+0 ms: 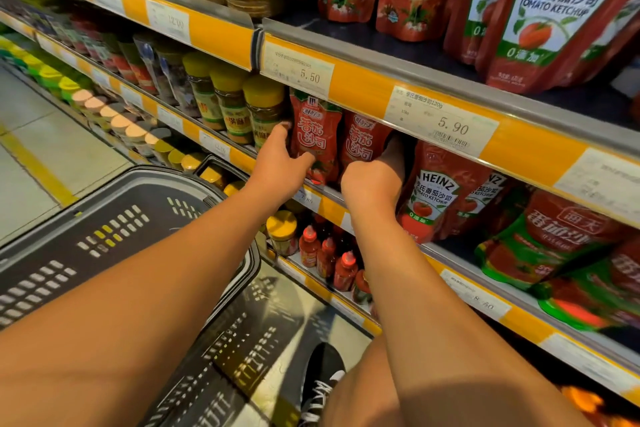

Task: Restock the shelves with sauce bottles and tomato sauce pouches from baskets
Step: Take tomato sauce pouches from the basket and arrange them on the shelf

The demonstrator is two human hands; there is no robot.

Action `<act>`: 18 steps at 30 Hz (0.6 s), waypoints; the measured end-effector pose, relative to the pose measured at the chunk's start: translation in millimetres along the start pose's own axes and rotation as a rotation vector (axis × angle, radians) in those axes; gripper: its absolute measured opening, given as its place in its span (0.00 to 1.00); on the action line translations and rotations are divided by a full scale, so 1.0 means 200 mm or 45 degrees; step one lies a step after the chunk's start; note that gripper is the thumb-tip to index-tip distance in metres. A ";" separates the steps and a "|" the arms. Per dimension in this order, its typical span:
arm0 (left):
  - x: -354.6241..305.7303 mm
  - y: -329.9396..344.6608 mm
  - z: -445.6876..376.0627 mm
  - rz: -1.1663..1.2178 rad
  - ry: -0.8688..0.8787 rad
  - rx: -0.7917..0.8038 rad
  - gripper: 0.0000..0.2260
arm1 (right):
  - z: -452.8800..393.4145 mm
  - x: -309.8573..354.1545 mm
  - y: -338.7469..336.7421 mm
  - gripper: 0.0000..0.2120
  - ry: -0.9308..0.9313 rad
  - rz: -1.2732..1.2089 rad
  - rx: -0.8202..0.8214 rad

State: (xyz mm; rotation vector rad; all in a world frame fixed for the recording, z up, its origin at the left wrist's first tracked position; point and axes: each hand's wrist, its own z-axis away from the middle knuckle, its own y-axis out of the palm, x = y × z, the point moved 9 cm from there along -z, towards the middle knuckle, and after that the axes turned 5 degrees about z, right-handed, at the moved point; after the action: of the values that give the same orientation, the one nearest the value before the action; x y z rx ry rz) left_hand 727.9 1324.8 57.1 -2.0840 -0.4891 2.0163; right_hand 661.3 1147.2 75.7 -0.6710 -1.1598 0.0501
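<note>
a red pouch (316, 139) was gripped by the left hand (277, 163); the right hand (375, 184) seemingly clutched its neighbour (363, 142), crowded by yellow-capped jars (265, 107) and heinz pouches (436, 191).

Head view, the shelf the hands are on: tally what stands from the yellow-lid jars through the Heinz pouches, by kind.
Yellow-lid jars: 3
Red sauce pouches: 2
Heinz pouches: 2 showing
Total: 7

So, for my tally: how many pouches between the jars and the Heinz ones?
2: left pouch gripped by the left hand beside the jars, right pouch at the right hand. More may hide behind.
</note>
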 end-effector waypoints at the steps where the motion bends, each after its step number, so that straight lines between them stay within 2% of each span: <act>1: 0.01 -0.01 0.01 -0.002 -0.002 -0.015 0.23 | 0.00 0.00 -0.03 0.27 -0.002 -0.015 -0.036; 4: 0.01 -0.04 0.03 0.037 -0.017 -0.056 0.23 | 0.08 0.03 -0.07 0.27 -0.094 0.070 0.030; 6: 0.01 -0.07 0.06 0.037 -0.035 -0.106 0.23 | 0.10 0.04 -0.10 0.31 -0.188 0.101 0.007; 8: 0.01 -0.10 0.09 -0.026 -0.024 -0.170 0.18 | 0.13 0.02 -0.13 0.35 -0.196 0.115 0.005; 10: 0.02 -0.11 0.13 -0.133 0.016 -0.178 0.10 | 0.16 -0.03 -0.12 0.31 -0.187 0.169 0.064; 12: 0.03 -0.08 0.15 -0.275 0.061 -0.085 0.05 | 0.19 -0.06 -0.08 0.20 -0.199 0.285 0.181; 14: 0.03 -0.02 0.17 -0.470 0.135 0.059 0.05 | 0.20 -0.05 -0.02 0.12 -0.244 0.425 0.267; 16: 0.03 0.03 0.19 -0.619 0.195 0.183 0.07 | 0.18 -0.04 0.03 0.14 -0.295 0.569 0.292; 18: 0.03 0.05 0.18 -0.690 0.219 0.237 0.10 | 0.14 -0.03 0.09 0.22 -0.315 0.659 0.311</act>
State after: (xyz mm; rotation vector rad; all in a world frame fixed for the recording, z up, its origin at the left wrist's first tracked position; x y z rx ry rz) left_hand 693.5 1314.0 45.8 -1.7513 -0.7112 1.4985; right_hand 640.7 1172.5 68.6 -0.7445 -1.1638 0.7182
